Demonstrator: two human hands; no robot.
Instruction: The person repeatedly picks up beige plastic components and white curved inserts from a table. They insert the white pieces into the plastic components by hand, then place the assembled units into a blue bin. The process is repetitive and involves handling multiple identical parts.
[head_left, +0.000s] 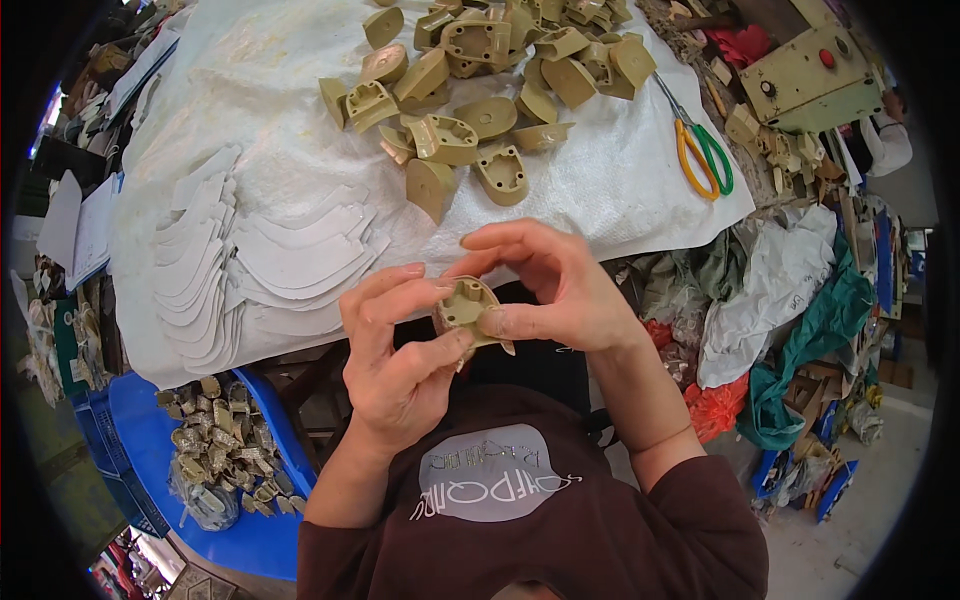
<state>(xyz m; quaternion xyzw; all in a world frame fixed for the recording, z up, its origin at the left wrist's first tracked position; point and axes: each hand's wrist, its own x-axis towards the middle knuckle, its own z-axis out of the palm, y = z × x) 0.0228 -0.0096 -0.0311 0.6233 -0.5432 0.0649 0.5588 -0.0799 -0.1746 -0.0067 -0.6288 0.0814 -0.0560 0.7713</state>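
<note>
**Both hands close on a moulded tan piece above the worktable's edge**

A small tan plastic part (468, 308), hollow side up with its ribs and posts showing, is held in mid-air just in front of the white-covered table (250, 90), apparently turned that way so its inner face can be seen and worked. The left hand (395, 350) pinches it from the left, thumb under the rim and forefinger bent over the top edge. The right hand (555, 290) grips it from the right, thumb pressed against the near side while the fingers arch above, slightly spread. The part sits between the two thumbs, touching both.

Beyond it, a heap of like tan parts (490, 90) lies on the cloth within reach, and a fanned stack of curved white cut-outs (265, 265) lies to the left. Green-and-orange scissors (703, 155) rest at the table's right edge. A blue crate (250, 540) below left holds a bag of scraps.
</note>
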